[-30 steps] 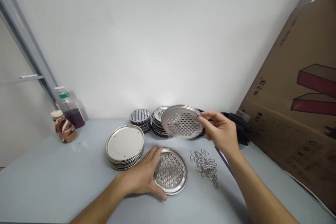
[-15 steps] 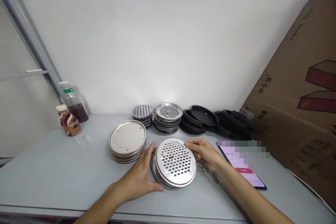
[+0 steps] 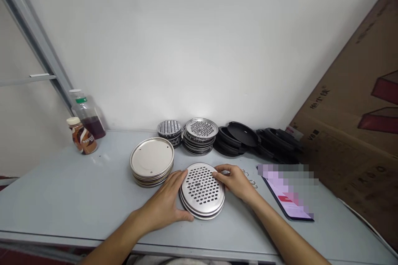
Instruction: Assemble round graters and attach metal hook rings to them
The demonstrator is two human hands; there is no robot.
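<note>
A round metal grater plate [image 3: 203, 188] with rows of slots lies on top of other round metal pieces in front of me. My right hand [image 3: 234, 180] pinches its right rim between thumb and fingers. My left hand [image 3: 168, 198] curves around the left side, fingertips at the upper rim and thumb at the lower edge, holding it steady. Left of it stands a stack of plain round metal plates [image 3: 152, 159]. Behind are a stack of grater plates [image 3: 200, 130] with raised holes and a smaller stack of ridged grater discs [image 3: 169, 128].
Black round plastic parts [image 3: 241, 134] are piled at the back right. Metal clips [image 3: 252, 183] lie beside my right wrist, left of a phone [image 3: 286, 198]. Two bottles, one brown-labelled [image 3: 83, 138] and one with dark liquid [image 3: 93, 126], stand at the left. A large cardboard box [image 3: 348, 132] borders the right side.
The slotted grater plate has come down flatter onto the pieces below and shifted slightly left. My right hand moved left with it, and my left fingertips now touch the rim.
</note>
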